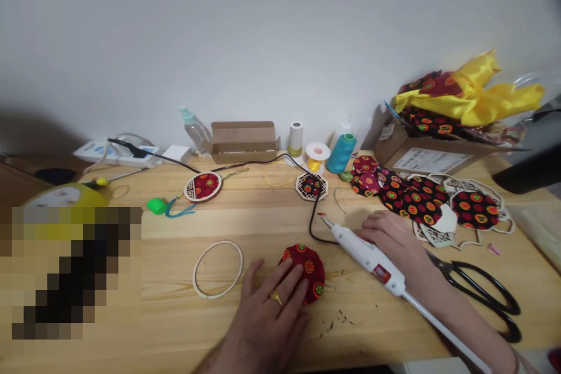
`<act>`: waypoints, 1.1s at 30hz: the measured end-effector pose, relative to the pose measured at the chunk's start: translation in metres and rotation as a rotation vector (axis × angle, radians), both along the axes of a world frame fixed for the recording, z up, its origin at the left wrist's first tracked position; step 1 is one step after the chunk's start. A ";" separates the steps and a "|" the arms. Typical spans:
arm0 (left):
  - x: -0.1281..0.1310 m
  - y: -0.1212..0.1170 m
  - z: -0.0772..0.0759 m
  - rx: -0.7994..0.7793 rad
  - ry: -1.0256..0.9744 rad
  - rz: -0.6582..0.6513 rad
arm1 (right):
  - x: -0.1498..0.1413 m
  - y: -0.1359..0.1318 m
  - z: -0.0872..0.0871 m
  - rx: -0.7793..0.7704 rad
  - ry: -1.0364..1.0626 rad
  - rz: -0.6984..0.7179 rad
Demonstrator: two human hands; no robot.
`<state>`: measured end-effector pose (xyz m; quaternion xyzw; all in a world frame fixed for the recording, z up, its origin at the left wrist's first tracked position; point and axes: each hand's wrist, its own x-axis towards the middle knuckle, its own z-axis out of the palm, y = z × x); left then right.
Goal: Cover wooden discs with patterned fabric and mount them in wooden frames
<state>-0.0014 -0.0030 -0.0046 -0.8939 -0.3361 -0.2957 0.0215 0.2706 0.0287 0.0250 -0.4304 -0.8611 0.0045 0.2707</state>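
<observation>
a pale wall [263, 41] rises behind the wooden bench [166, 304]. at back right, an open carton [390, 141] is heaped with yellow cloth [486, 99] and patterned fabric. the left hand [274, 304] lies open, palm down, fingers slightly spread over a dark red fabric disc [310, 267]. the right hand [392, 239], fingers curled, is closed about a slanting white tool [366, 254]; its thumb is hidden, so the firmness of the grip cannot be told. black-handled scissors [443, 267] lie just beside the right hand, blades partly hidden. the disc rests at the front centre of the bench, between a bare wooden hoop [195, 277] and the tool. farther back lie 2 framed ornaments, 1 round [204, 187] and 1 octagonal [312, 186]. a gold ring [276, 298] circles 1 finger of the left hand. tiny dark scraps [331, 326] dot the wood near the disc.
</observation>
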 end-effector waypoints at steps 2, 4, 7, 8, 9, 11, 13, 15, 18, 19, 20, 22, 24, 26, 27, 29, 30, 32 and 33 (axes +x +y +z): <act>0.000 0.000 0.000 0.001 -0.026 0.010 | -0.008 -0.001 0.003 -0.054 0.050 0.050; -0.002 0.001 0.001 0.000 -0.008 0.001 | -0.014 0.001 0.008 -0.086 0.062 0.085; -0.004 0.002 0.005 -0.010 0.065 -0.030 | -0.019 0.005 0.013 -0.098 0.051 0.085; -0.004 0.003 0.006 -0.013 0.074 -0.034 | -0.020 0.006 0.013 -0.094 0.055 0.089; -0.004 0.003 0.007 -0.017 0.075 -0.031 | -0.021 0.007 0.012 -0.092 0.063 0.101; -0.004 0.002 0.007 -0.032 0.068 -0.018 | -0.023 0.009 0.011 -0.112 0.076 0.142; -0.003 0.001 0.006 -0.049 0.064 -0.003 | -0.026 0.009 0.010 -0.140 0.078 0.175; -0.002 -0.001 0.004 -0.065 0.068 -0.003 | -0.028 0.010 0.010 -0.165 0.076 0.192; -0.003 -0.002 0.004 -0.089 0.086 -0.016 | -0.028 0.010 0.012 -0.204 0.047 0.196; -0.003 -0.003 0.004 -0.093 0.089 -0.016 | -0.026 0.011 0.014 -0.216 0.024 0.194; -0.004 -0.003 0.004 -0.096 0.090 -0.016 | -0.024 0.011 0.014 -0.215 0.001 0.188; -0.004 -0.002 0.004 -0.097 0.087 -0.017 | -0.017 0.012 0.016 -0.166 -0.038 0.150; -0.004 -0.002 0.003 -0.092 0.077 -0.018 | -0.007 0.013 0.016 -0.071 -0.070 0.074; -0.003 -0.002 0.002 -0.079 0.057 -0.009 | 0.001 0.013 0.014 0.027 -0.090 -0.009; -0.003 -0.002 0.001 -0.070 0.045 -0.003 | 0.004 0.013 0.013 0.062 -0.091 -0.033; -0.003 -0.001 -0.002 -0.055 0.036 0.002 | 0.007 0.011 0.010 0.103 -0.073 -0.040; -0.003 -0.001 -0.003 -0.048 0.039 -0.001 | 0.008 0.011 0.009 0.108 -0.059 -0.039; -0.003 -0.002 -0.007 -0.038 0.035 -0.004 | 0.010 0.010 0.009 0.133 -0.041 -0.050; -0.003 -0.002 -0.009 -0.034 0.023 -0.002 | 0.012 0.011 0.010 0.162 -0.034 -0.080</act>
